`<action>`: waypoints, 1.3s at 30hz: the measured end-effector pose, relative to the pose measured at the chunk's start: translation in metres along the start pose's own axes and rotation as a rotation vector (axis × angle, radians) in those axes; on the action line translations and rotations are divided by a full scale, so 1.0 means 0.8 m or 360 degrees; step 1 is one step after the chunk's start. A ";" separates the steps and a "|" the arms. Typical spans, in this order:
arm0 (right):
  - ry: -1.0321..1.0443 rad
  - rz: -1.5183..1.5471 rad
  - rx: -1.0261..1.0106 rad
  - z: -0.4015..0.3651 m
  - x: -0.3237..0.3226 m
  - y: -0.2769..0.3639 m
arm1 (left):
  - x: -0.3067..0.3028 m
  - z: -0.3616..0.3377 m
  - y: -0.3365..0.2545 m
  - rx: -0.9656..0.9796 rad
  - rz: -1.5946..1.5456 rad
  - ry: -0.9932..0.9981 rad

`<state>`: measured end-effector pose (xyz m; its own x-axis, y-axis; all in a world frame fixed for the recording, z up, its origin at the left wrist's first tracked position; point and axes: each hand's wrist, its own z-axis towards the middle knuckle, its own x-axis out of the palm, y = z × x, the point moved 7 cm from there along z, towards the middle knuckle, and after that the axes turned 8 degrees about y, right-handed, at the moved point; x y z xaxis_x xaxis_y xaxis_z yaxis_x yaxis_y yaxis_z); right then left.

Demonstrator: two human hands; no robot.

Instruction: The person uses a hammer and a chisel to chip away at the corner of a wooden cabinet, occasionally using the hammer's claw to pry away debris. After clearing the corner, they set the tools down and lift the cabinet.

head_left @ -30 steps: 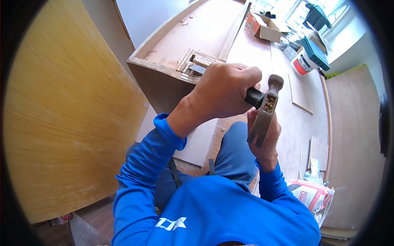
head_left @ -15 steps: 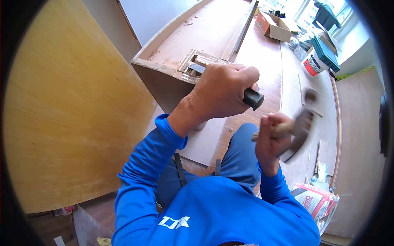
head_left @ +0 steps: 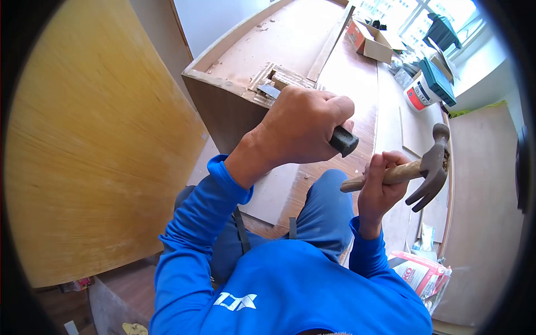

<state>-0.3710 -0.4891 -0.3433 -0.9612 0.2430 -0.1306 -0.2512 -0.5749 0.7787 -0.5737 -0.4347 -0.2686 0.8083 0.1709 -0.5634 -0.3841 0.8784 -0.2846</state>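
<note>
My left hand (head_left: 298, 124) is closed around a chisel (head_left: 344, 142); the black butt of its handle sticks out toward me. Beyond the fist, the metal blade meets a rough cut area (head_left: 282, 78) at the near corner of a wooden frame (head_left: 204, 78). The blade tip's exact contact is hard to make out. In my right hand (head_left: 384, 184) a claw hammer (head_left: 434, 164) is gripped by its wooden handle, to the right of the chisel. Its head is apart from the chisel, claw pointing down and left.
A large yellowish wood panel (head_left: 100, 145) stands close on my left. At the right back are an open cardboard box (head_left: 377, 47) and a white bucket (head_left: 420, 94) with a green lid. A red-and-white bag (head_left: 419, 273) lies at lower right, beside a leaning board (head_left: 480, 223).
The hammer has shifted to the right, away from the chisel, and its blur is gone. My left hand stays nearly in place on the chisel. The view has turned slightly.
</note>
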 end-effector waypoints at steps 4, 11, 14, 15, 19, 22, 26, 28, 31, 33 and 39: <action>-0.0038 0.0008 -0.0065 0.008 0.003 0.023 | -0.011 -0.005 -0.003 -0.0026 -0.0114 -0.0046; -0.0146 -0.0290 -0.0471 0.021 0.001 0.085 | -0.029 -0.004 0.001 -0.0030 -0.0293 -0.0085; -0.0073 -0.0097 -0.0789 0.033 0.006 0.140 | -0.031 0.001 0.005 -0.0051 -0.0348 0.0006; -0.0113 -0.0093 -0.0920 0.030 0.008 0.152 | -0.033 0.000 0.006 -0.0060 -0.0383 0.0002; 0.0785 -0.1141 -0.0587 0.017 0.069 0.109 | -0.039 -0.003 0.005 0.0009 -0.0456 -0.0004; 0.0752 -0.1089 -0.0530 0.018 0.062 0.115 | -0.033 -0.008 0.007 0.0046 -0.0485 -0.0015; -0.0035 -0.0541 -0.0584 -0.010 0.019 0.116 | -0.032 -0.010 0.010 -0.0016 -0.0401 -0.0059; 0.0069 -0.0330 -0.0889 -0.012 0.024 0.112 | -0.031 -0.012 0.008 0.0019 -0.0375 -0.0039; 0.0753 -0.1123 -0.0334 -0.005 0.066 0.083 | -0.032 -0.011 0.006 0.0037 -0.0392 0.0017; 0.0732 -0.1118 -0.0376 0.000 0.059 0.091 | -0.037 -0.009 0.008 0.0037 -0.0412 0.0046; 0.0020 -0.0390 -0.0857 -0.018 0.035 0.110 | -0.029 -0.016 0.009 0.0106 -0.0402 0.0040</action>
<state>-0.4213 -0.5439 -0.2873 -0.8681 0.4116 -0.2774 -0.4857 -0.8195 0.3041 -0.6013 -0.4383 -0.2677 0.8633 -0.0676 -0.5002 -0.1407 0.9195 -0.3671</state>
